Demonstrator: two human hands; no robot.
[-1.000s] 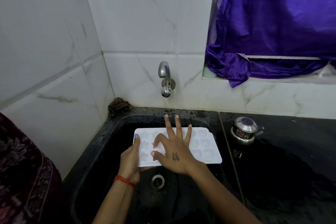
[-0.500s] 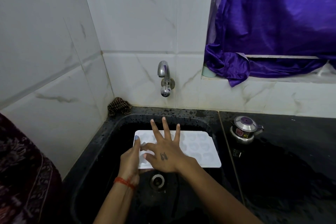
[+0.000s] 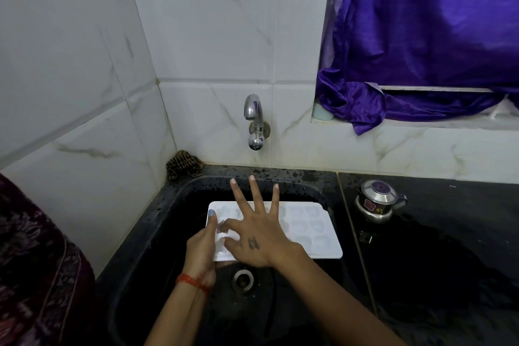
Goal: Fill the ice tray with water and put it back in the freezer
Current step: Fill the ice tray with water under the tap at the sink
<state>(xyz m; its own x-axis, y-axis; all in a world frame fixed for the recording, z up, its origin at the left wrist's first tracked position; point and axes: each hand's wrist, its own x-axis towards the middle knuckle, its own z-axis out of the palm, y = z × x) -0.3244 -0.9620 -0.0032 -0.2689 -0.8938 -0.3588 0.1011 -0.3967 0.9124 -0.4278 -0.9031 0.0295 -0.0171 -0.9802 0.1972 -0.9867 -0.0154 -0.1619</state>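
The ice tray (image 3: 309, 229) sits over the sink (image 3: 174, 205), with the drain (image 3: 243, 280) below its near edge. The tap (image 3: 255, 121) is on the far wall (above the sink); a small pot (image 3: 377, 201) stands right, on the counter (image 3: 449, 233).

Noted: white ice tray (image 3: 317, 230); black speckled sink (image 3: 174, 205); purple curtain (image 3: 427, 31) upper right; white grey-veined tiles (image 3: 202, 36); red wrist thread (image 3: 192, 281).
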